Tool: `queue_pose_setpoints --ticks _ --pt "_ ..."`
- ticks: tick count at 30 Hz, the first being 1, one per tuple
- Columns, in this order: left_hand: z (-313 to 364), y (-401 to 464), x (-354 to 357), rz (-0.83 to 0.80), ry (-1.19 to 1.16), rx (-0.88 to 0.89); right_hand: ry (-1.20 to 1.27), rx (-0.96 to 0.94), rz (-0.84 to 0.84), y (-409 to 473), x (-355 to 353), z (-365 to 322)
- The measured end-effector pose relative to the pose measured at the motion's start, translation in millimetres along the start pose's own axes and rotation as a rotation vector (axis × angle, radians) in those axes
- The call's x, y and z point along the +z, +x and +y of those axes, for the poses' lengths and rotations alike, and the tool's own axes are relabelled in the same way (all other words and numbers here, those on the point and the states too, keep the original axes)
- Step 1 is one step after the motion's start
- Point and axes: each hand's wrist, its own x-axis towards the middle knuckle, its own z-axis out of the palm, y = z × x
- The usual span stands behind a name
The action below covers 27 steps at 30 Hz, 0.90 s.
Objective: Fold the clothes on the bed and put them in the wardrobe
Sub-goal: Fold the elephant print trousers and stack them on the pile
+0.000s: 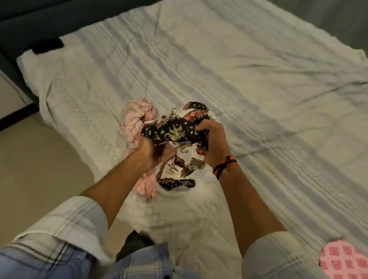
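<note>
Your right hand (207, 140) grips the bunched patterned garment (178, 136) above the bed (271, 81), fingers curled round its upper edge. Your left hand (150, 150), somewhat blurred, seems to hold its lower folds, with a pink garment (136, 117) lying just behind on the bed.

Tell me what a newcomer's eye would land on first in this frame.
First, the black, red and white patterned garment, bunched up at the centre, with the left hand and right hand both gripping it above the bed. Next, the crumpled pale pink garment lying on the sheet just left of the hands. Last, the pink checked cloth at the lower right edge.
</note>
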Motion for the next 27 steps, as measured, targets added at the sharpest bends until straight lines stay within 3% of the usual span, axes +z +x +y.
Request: queue_pose_setpoints --ticks 3,6,9,13,16,19,23,27 --pt "13 -20 32 -0.095 -0.140 0.044 -0.015 -0.078 -0.032 -26 -23 -12" --pt "23 -43 65 -0.220 0.065 0.039 -0.110 -0.078 -0.061 -57 -49 -20" --pt "26 -57 96 -0.223 0.269 0.074 -0.166 -0.013 -0.024 -79 -81 -21" --pt "29 -63 125 -0.287 0.328 0.129 -0.179 0.030 0.086 -96 -104 -32" --pt "28 -71 142 -0.439 0.384 0.174 -0.286 0.045 0.203 -100 -107 -47" --pt "34 -80 158 -0.566 0.474 0.246 -0.126 0.020 0.269 -90 -106 -65" --pt "50 -84 170 -0.761 0.557 0.299 0.340 -0.006 0.168 -78 -92 -96" --pt "72 -81 170 -0.943 0.710 0.330 0.357 -0.117 0.245 -69 -77 -128"
